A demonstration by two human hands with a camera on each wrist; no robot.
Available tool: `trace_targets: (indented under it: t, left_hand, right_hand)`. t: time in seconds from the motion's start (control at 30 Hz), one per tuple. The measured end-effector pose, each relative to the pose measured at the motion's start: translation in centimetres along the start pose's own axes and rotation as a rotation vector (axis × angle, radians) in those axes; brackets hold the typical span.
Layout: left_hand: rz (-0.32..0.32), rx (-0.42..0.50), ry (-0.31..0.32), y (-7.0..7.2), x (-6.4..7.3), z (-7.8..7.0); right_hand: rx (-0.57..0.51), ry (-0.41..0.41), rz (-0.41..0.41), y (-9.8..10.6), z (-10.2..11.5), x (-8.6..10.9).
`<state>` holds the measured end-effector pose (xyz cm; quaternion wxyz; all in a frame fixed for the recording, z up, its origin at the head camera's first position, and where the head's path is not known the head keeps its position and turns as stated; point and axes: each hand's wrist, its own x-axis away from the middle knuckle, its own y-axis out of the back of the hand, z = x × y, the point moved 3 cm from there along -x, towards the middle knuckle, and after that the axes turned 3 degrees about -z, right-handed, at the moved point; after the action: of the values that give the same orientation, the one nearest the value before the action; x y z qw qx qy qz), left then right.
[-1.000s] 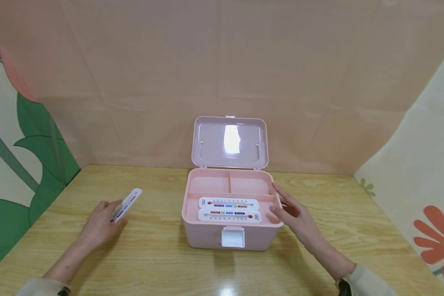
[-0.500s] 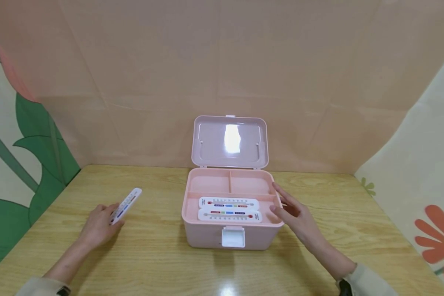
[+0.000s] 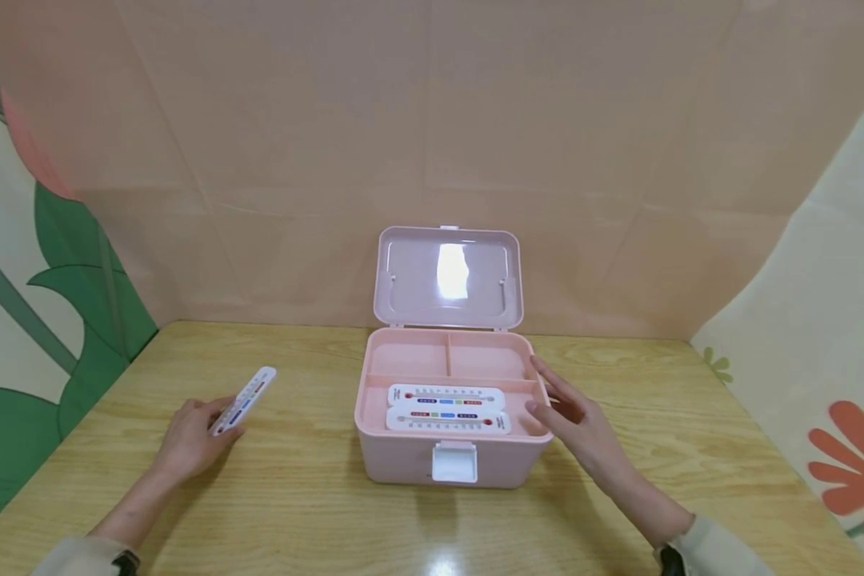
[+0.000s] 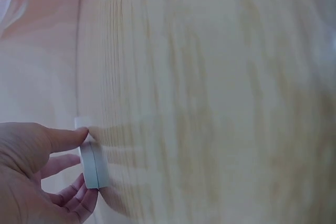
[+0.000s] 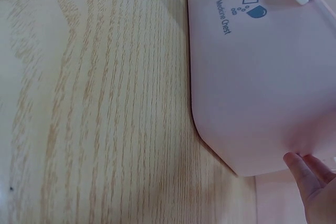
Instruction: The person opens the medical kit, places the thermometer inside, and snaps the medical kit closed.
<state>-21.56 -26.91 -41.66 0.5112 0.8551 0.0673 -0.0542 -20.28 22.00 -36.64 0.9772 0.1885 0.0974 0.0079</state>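
Observation:
In the head view, my left hand (image 3: 190, 440) pinches a white thermometer (image 3: 248, 396) with coloured blocks, tilted, left of the box. The left wrist view shows this thermometer (image 4: 93, 163) edge-on between thumb and fingertips. A pink medicine box (image 3: 450, 464) stands in the middle with its lid (image 3: 448, 276) up. Two more thermometers lie side by side in the tray's front compartment, an upper thermometer (image 3: 445, 396) and a lower thermometer (image 3: 448, 421). My right hand (image 3: 586, 432) rests against the box's right side, thumb at the rim, fingers fairly straight. Fingertips (image 5: 296, 161) touch the wall.
The tray has two rear compartments, a left compartment (image 3: 406, 354) and a right compartment (image 3: 490, 356), with nothing in them. A white latch (image 3: 454, 462) hangs on the front. The wooden table (image 3: 295, 512) meets a pinkish-brown backdrop (image 3: 259, 160) behind.

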Motion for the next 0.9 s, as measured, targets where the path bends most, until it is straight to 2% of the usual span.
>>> trace_targets:
  t: [0.3,0.57,0.9]
  left_hand:
    - [-0.033,-0.004,-0.044,0.09,-0.23,0.06]
    - [-0.063,0.01,-0.045,0.09,0.0,-0.01]
    - [-0.086,0.07,0.038,0.25,-0.07,-0.28]
  right_hand:
    - [0.003,0.006,0.0,0.0,0.06,0.06]
    - [0.007,-0.014,0.001,0.0,0.01,0.12]
    - [0.0,-0.008,0.001,-0.05,0.05,0.1]
